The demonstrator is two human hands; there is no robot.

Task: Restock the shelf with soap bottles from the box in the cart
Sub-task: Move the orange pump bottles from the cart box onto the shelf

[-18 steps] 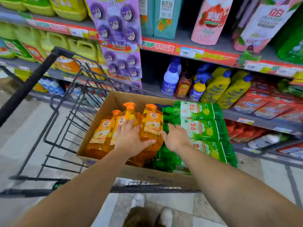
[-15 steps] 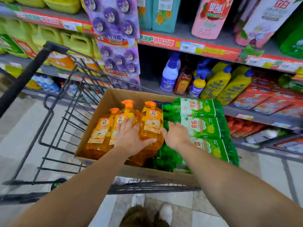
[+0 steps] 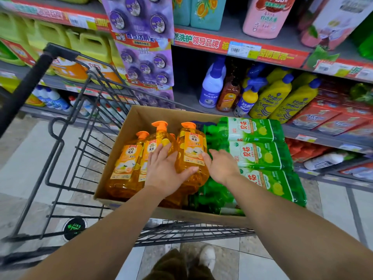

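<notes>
Cart (image 3: pixel 66 126): dark metal wire w/ matt coating; handle bar matt black. Box (image 3: pixel 141 120): plain brown cardboard, matt, inner walls smooth. Orange soap bottles (image 3: pixel 191 150): clear glossy plastic, amber liquid visible thru walls; opaque orange plastic pump heads; paper-like printed labels, slight sheen. Green refill packs (image 3: pixel 254 156): shiny plastic film, wrinkled at edges, catching highlights. Yellow bottles (image 3: pixel 270 100) on shelf: opaque plastic, semi-gloss, blue plastic caps. White bottle (image 3: pixel 212 87): smooth opaque plastic. Shelf edge strip (image 3: pixel 201 42): glossy red printed strip w/ paper price tags. Floor (image 3: pixel 24 158): pale tile, speckled, low sheen. Left hand (image 3: pixel 165 170), right hand (image 3: pixel 222 166): bare skin.
</notes>
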